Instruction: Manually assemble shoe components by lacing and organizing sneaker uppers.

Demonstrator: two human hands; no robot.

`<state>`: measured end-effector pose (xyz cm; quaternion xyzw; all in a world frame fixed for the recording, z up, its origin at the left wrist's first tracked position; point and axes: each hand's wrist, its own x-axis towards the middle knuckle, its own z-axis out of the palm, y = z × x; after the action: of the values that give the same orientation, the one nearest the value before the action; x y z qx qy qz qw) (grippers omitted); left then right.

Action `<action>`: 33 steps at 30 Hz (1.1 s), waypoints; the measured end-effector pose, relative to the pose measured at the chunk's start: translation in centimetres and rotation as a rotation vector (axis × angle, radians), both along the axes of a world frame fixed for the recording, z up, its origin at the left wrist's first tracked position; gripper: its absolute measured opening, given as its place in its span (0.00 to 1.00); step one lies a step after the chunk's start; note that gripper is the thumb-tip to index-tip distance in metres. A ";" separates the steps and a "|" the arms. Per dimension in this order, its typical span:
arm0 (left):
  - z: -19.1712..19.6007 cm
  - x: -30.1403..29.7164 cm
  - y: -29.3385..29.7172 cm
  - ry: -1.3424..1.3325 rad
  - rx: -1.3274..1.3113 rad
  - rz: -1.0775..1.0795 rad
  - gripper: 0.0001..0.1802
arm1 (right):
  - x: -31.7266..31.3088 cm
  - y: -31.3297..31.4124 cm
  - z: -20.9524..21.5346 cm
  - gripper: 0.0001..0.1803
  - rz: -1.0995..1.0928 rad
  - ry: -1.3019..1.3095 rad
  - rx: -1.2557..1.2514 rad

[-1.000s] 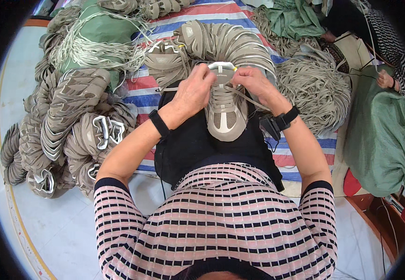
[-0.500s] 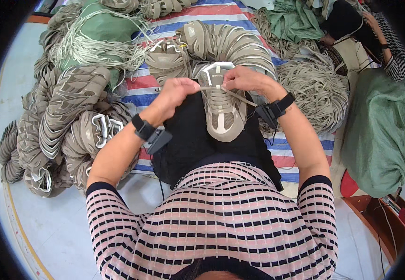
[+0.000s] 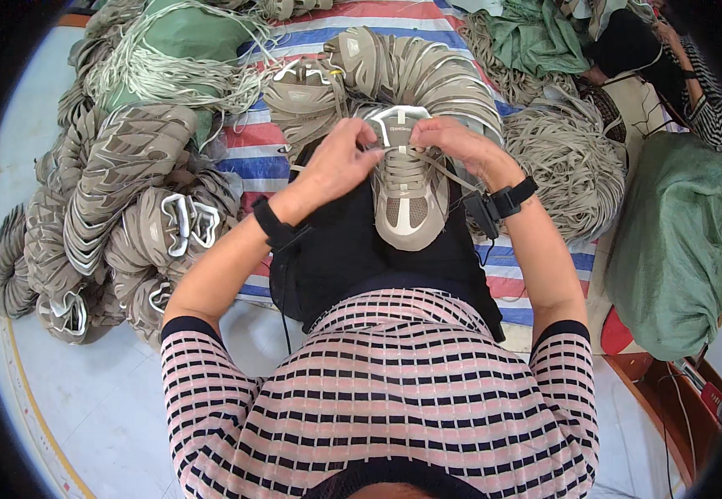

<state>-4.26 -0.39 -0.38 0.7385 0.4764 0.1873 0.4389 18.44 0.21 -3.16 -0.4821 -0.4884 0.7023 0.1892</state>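
The left hand (image 3: 340,162) hides part of the shoe upper's (image 3: 409,237) left edge; whether either its fingers or the right hand's (image 3: 465,150) pinch the lace (image 3: 454,173) is too small to tell; the dark rim cuts off a co-worker (image 3: 714,116) far right and the wooden box (image 3: 650,391) near right.

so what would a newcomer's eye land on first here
Probably the laced beige-and-taupe shoe upper at centre, between the person's left hand and right hand. Next, the curved row of stacked taupe uppers just beyond it. Then the bulging green woven sack at far right.
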 end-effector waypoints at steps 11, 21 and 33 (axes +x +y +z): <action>1.3 1.7 0.3 0.449 0.756 -0.531 0.06 | -0.6 0.2 -0.3 0.07 0.035 -0.169 0.081; -2.3 -0.7 2.1 -0.065 -0.260 0.057 0.10 | -0.5 -0.1 1.3 0.07 0.128 -0.111 0.180; 3.2 -15.7 1.3 -1.646 -1.067 0.235 0.19 | 4.9 -7.5 -1.7 0.20 -0.539 -0.198 -0.070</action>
<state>-19.97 0.89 2.87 0.0312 0.1147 0.4456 0.8873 23.33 -7.27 -4.88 -0.6669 -0.3340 0.5928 0.3037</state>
